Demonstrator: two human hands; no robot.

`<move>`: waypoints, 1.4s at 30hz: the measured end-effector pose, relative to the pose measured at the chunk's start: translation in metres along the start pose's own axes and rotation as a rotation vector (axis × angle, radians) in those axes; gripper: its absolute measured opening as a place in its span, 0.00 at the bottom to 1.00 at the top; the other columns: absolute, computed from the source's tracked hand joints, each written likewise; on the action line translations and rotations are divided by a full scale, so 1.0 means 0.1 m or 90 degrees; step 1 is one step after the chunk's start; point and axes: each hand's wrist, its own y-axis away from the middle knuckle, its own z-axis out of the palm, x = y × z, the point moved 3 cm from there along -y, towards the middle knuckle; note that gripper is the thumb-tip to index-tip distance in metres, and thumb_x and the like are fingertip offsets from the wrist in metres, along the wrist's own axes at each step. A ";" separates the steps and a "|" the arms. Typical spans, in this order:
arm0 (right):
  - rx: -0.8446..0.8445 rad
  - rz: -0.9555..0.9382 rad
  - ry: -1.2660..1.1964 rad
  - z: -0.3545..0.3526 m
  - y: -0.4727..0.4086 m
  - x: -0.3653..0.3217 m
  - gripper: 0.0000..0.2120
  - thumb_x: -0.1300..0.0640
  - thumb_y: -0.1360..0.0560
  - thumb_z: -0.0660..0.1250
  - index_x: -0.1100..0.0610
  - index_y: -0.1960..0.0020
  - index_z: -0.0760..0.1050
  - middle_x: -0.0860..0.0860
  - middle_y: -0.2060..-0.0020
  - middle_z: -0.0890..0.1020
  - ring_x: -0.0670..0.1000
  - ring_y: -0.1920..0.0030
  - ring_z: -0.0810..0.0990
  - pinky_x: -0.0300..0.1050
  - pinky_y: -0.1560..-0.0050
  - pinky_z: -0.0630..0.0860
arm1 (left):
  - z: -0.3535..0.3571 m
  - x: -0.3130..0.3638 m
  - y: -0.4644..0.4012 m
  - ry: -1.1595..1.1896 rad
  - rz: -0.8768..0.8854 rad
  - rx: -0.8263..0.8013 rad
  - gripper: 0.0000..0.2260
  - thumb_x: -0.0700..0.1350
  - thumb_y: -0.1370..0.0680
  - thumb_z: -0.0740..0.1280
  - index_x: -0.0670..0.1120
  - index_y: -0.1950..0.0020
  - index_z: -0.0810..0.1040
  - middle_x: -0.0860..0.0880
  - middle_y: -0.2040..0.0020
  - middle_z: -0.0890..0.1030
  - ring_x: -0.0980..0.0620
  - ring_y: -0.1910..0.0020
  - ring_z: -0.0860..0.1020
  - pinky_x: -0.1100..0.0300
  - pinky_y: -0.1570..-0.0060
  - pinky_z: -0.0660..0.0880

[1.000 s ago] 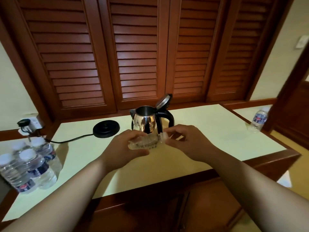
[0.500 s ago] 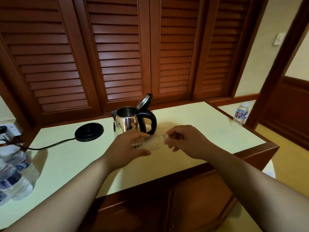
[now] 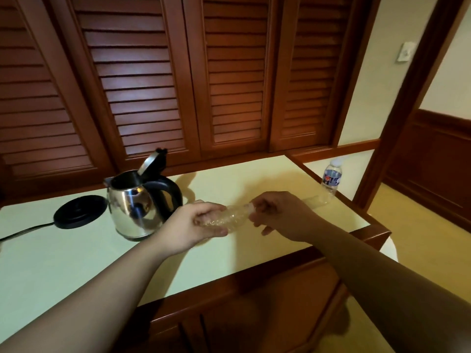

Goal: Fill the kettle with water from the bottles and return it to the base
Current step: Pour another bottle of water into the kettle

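A steel kettle (image 3: 132, 205) with a black handle stands on the pale tabletop (image 3: 76, 263), its lid tipped open. It is off its round black base (image 3: 79, 211), which lies just to its left with a cord running left. A clear crumpled plastic bottle (image 3: 233, 217) lies sideways in the air, to the right of the kettle. My left hand (image 3: 193, 225) grips its body. My right hand (image 3: 277, 215) is closed on its neck end, where the cap is hidden by my fingers.
A labelled water bottle (image 3: 331, 177) stands on a lower ledge at the far right. Louvred wooden doors (image 3: 153, 85) close off the back. The table has a raised wooden front edge (image 3: 254, 278). A doorway opens at the right.
The view has swung right, so the bottles and wall socket at the left have left the frame. Both hands with the bottle have moved right of the kettle.
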 end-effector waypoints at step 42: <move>0.338 0.171 0.252 -2.05 0.08 1.51 0.13 0.55 0.22 0.71 0.57 0.38 0.82 0.51 0.44 0.85 0.48 0.52 0.79 0.34 0.62 0.70 | 1.60 -0.37 -0.96 -0.319 -0.120 -0.053 0.35 0.73 0.23 0.59 0.60 0.18 0.62 0.55 0.15 0.56 0.53 0.16 0.50 0.48 0.18 0.45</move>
